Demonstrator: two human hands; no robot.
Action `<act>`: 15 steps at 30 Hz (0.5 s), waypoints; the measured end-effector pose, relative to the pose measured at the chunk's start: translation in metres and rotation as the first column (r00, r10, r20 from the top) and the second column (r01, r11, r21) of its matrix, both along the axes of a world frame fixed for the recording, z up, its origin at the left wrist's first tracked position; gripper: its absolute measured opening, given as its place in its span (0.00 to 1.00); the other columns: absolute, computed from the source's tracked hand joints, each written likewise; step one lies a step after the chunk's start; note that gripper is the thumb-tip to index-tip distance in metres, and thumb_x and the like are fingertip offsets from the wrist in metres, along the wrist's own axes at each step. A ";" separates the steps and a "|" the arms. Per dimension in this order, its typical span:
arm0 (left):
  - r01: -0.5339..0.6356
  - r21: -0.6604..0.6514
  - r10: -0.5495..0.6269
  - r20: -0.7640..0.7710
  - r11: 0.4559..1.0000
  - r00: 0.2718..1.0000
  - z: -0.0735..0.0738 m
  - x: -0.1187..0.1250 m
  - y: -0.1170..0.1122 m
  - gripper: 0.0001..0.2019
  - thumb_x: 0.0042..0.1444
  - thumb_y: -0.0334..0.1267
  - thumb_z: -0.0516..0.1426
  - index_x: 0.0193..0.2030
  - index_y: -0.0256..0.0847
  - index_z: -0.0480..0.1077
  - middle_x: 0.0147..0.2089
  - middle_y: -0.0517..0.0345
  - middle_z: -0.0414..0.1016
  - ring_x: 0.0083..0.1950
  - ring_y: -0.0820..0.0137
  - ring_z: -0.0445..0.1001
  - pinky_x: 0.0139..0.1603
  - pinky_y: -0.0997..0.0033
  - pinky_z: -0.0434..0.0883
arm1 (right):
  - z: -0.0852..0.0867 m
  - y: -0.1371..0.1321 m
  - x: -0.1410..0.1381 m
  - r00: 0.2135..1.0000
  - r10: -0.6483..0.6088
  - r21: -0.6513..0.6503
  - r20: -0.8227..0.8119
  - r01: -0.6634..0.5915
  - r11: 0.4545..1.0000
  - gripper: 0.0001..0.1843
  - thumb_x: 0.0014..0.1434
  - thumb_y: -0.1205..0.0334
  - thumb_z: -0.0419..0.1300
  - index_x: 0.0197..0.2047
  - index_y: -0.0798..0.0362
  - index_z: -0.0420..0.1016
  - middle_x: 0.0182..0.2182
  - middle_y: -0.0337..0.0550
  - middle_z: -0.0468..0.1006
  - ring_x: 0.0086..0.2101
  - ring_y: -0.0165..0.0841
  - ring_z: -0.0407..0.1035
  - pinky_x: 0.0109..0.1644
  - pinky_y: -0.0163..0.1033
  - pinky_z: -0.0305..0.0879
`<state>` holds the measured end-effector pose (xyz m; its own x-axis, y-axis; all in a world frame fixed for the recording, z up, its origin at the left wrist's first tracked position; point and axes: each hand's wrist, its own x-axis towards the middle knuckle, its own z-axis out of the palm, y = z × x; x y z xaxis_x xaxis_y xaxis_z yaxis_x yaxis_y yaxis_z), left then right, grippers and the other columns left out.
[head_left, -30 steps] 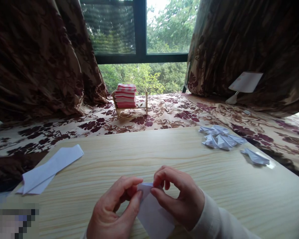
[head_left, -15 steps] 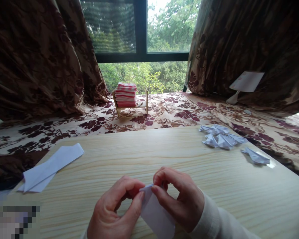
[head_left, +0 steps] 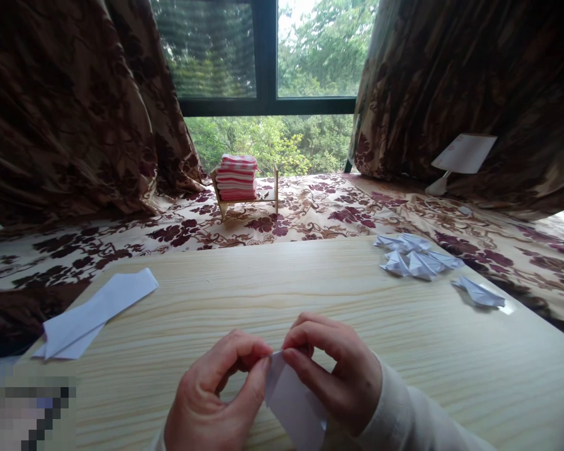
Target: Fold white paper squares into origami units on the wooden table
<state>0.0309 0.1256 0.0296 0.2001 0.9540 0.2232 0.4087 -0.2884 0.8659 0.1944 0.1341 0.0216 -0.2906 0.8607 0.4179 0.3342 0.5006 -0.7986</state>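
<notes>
Between my hands is a white paper strip (head_left: 295, 404), its top end pinched and its lower end hanging toward me over the tabletop. My left hand (head_left: 220, 388) grips the top left corner between thumb and forefinger. At the top right corner my right hand (head_left: 336, 369) pinches the same strip, its fingertips close to the left ones. The fold at the top edge is partly hidden behind my fingers. On the far right of the table lie several folded paper pieces (head_left: 416, 255), with one more folded piece (head_left: 480, 292) nearer to me.
A wood-grain table (head_left: 207, 294) fills the foreground. White paper strips (head_left: 101, 310) overlap at its left edge. Behind it, floral cloth carries a small wooden rack (head_left: 276, 194) with folded pink-and-white cloths (head_left: 236, 177), and a white lamp (head_left: 465, 153). The lower left corner is pixelated.
My right fingertips have moved slightly left along the paper's top edge, closer to my left fingertips. Both hands keep their pinch.
</notes>
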 end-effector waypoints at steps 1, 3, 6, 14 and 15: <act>0.004 -0.021 -0.004 -0.028 1.000 1.000 0.001 0.000 0.001 0.03 0.50 0.34 0.53 0.29 0.41 0.68 0.26 0.63 0.69 0.29 0.75 0.69 0.31 0.81 0.66 | 0.001 0.000 0.000 1.000 0.006 0.017 0.013 -0.006 1.000 0.06 0.52 0.70 0.53 0.25 0.57 0.69 0.22 0.40 0.67 0.24 0.27 0.61 0.28 0.32 0.58; 0.038 -0.066 -0.045 -0.101 0.997 0.994 0.005 0.000 0.001 0.04 0.50 0.34 0.53 0.27 0.40 0.68 0.25 0.63 0.69 0.28 0.75 0.69 0.30 0.80 0.66 | 0.001 -0.001 0.000 0.999 0.009 0.053 0.041 -0.012 0.999 0.06 0.53 0.69 0.53 0.26 0.57 0.69 0.22 0.40 0.67 0.25 0.27 0.61 0.28 0.33 0.57; 0.039 -0.111 -0.058 -0.178 0.993 0.982 0.009 0.000 0.001 0.07 0.48 0.33 0.52 0.22 0.40 0.66 0.20 0.64 0.66 0.25 0.75 0.66 0.28 0.78 0.63 | -0.002 0.000 0.000 0.995 0.036 0.070 0.097 -0.043 0.997 0.08 0.54 0.68 0.51 0.25 0.56 0.68 0.22 0.40 0.67 0.24 0.27 0.60 0.28 0.33 0.57; 0.017 -0.571 0.272 0.417 0.821 0.867 0.006 -0.009 0.018 0.09 0.42 0.40 0.59 0.26 0.37 0.65 0.18 0.65 0.64 0.19 0.78 0.62 0.20 0.78 0.62 | 0.001 0.018 0.018 0.927 -0.306 -0.228 -0.217 0.257 0.939 0.13 0.58 0.57 0.49 0.33 0.56 0.70 0.21 0.40 0.68 0.22 0.27 0.62 0.25 0.32 0.61; 0.028 -0.621 0.357 0.487 0.784 0.797 0.006 -0.009 0.020 0.10 0.41 0.38 0.60 0.27 0.37 0.65 0.19 0.65 0.65 0.19 0.78 0.63 0.20 0.78 0.63 | 0.002 0.019 0.018 0.926 -0.300 -0.270 -0.231 0.235 0.934 0.13 0.57 0.57 0.50 0.33 0.57 0.71 0.21 0.40 0.69 0.22 0.27 0.62 0.24 0.32 0.61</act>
<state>0.0218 0.1452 0.0360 0.0517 0.9325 -0.3575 -0.2042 0.3603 0.9102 0.2126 0.1526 0.0234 0.0573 0.9725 0.2256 0.1903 0.2112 -0.9587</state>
